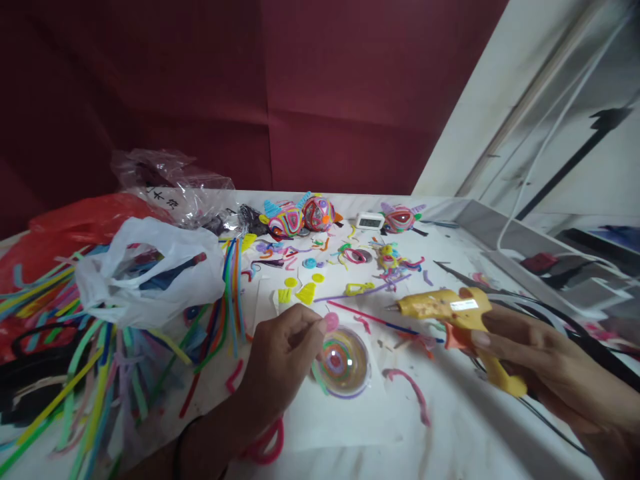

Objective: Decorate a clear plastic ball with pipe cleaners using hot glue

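Over the white surface (440,250), by a round dish (358,371), a pink disc (331,321) is pinched by the left hand's (283,353) fingers; a glue gun (433,307) is gripped by the right hand (540,363), so its nozzle (393,307) faces inward.

On my feed, the left hand (287,353) is hiding part of the round, shiny, colour-ringed piece (343,367); the right hand (543,357) is covering some of the yellow plastic glue gun (435,307). Beyond both grips, I'm failing to read the white rectangular digital display (371,222).
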The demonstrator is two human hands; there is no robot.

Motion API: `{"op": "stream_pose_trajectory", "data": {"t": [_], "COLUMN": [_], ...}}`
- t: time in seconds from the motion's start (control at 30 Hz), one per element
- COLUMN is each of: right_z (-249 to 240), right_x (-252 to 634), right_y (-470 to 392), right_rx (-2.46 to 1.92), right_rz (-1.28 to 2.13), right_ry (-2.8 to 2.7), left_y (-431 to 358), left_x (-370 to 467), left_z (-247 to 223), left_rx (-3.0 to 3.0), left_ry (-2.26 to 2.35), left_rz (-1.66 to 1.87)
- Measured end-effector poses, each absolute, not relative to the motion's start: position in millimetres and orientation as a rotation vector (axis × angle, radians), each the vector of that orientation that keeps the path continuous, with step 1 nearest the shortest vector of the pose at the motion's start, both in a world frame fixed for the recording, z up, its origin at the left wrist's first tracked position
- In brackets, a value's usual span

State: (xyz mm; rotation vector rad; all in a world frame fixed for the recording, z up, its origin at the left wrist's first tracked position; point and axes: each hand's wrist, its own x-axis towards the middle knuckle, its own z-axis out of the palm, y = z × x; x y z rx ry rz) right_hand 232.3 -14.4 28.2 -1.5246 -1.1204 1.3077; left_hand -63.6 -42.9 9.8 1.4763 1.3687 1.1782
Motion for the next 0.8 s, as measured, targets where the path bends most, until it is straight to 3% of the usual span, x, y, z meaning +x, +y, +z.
{"op": "stream_pose_trajectory", "data": {"t": [0.27,0.6,0.8], "right_z": [27,-17,-31], "right_x": [202,203,212], "right_y": [6,38,47], "right_rx": [-1.507,-1.637,-1.731], "right_rz": [1.081,0.971,0.878], "right_ry": [-1.242,-1.323,-1.452], "left_y": [-47,-51,-45], "left_x": [-62,-78,-80], "left_z": [13,-2,-2], "left_rx": [1.804,3.127,3.503], "left_ry": [1.440,1.158,0.978], "left_rz": [1.159,1.088,0.943]}}
